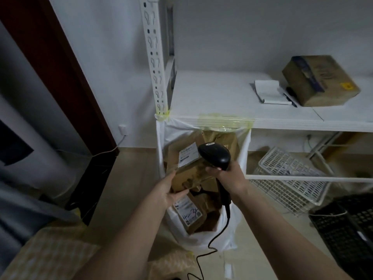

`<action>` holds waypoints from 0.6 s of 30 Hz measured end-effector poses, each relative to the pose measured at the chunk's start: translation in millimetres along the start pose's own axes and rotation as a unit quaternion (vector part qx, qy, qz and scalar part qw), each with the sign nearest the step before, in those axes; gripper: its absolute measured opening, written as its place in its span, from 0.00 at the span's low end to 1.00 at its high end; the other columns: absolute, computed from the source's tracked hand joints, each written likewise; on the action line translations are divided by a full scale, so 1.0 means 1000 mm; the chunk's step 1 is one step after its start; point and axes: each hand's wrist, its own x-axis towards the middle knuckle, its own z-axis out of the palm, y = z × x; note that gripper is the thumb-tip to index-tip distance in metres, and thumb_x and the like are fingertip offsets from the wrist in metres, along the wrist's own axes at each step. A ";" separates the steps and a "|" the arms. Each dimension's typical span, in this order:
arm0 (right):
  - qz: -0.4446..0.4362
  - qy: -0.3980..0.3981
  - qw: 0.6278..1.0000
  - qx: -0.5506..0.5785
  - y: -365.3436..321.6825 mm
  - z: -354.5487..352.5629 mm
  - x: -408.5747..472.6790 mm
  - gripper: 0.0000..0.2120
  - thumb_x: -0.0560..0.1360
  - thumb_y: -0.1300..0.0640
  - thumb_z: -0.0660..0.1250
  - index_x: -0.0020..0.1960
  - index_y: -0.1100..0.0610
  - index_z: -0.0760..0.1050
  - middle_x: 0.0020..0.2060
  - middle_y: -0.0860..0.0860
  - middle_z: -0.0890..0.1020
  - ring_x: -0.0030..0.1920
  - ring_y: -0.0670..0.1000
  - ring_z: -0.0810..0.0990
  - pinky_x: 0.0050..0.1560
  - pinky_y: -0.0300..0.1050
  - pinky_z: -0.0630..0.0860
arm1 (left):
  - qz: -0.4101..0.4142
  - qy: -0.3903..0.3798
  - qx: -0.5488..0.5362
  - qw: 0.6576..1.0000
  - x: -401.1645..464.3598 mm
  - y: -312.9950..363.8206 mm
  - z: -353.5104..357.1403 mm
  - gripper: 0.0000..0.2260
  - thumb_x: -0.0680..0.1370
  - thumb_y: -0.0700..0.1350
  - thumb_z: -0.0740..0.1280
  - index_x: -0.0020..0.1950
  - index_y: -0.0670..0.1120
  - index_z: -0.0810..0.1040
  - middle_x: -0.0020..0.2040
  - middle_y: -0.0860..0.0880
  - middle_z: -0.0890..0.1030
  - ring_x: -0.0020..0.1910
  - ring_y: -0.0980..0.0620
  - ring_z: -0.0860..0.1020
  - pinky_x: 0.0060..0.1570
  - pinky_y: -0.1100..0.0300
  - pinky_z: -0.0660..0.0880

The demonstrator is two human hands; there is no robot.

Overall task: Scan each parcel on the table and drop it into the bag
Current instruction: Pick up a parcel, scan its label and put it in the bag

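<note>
White bag [241, 150] taped open, brown parcels [193, 214] inside, left hand [168, 190] holding parcel [188, 174] above

Left hand [167, 188] holds parcel [188, 175] over bag [240, 158].

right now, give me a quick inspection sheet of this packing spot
surface: white shelf top, yellowish tape along its front edge
job's things: brown parcel held over the white bag; more labelled parcels inside the bag; one box on the shelf top
clutter: notepad and pen beside that box
grips: left hand holds the parcel; right hand grips the black scanner
cables: scanner cord hangs down across the bag front to the floor
surroundings: white wire basket, black crate, wall socket
</note>
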 end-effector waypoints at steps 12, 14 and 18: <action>0.039 -0.021 0.999 -0.026 0.006 0.036 0.060 0.09 0.72 0.64 0.71 0.43 0.51 0.76 0.38 0.48 0.81 0.41 0.46 0.79 0.40 0.36 0.75 | 0.021 0.017 0.092 0.995 0.084 0.027 -0.007 0.13 0.73 0.31 0.71 0.56 0.37 0.77 0.57 0.38 0.79 0.50 0.44 0.79 0.58 0.50 0.77; 0.043 -0.024 0.998 -0.025 0.006 0.035 0.061 0.09 0.73 0.65 0.70 0.43 0.51 0.76 0.39 0.49 0.81 0.41 0.46 0.79 0.42 0.37 0.76 | 0.026 0.045 0.154 0.987 0.092 0.025 -0.011 0.19 0.72 0.35 0.74 0.61 0.38 0.76 0.52 0.41 0.80 0.47 0.46 0.80 0.56 0.52 0.79; 0.045 -0.019 0.999 -0.024 0.008 0.033 0.056 0.08 0.73 0.63 0.70 0.44 0.51 0.77 0.44 0.53 0.83 0.47 0.52 0.82 0.52 0.48 0.78 | 0.058 0.101 0.296 0.948 0.093 0.024 -0.015 0.23 0.71 0.44 0.77 0.63 0.41 0.74 0.54 0.43 0.80 0.50 0.45 0.81 0.48 0.53 0.81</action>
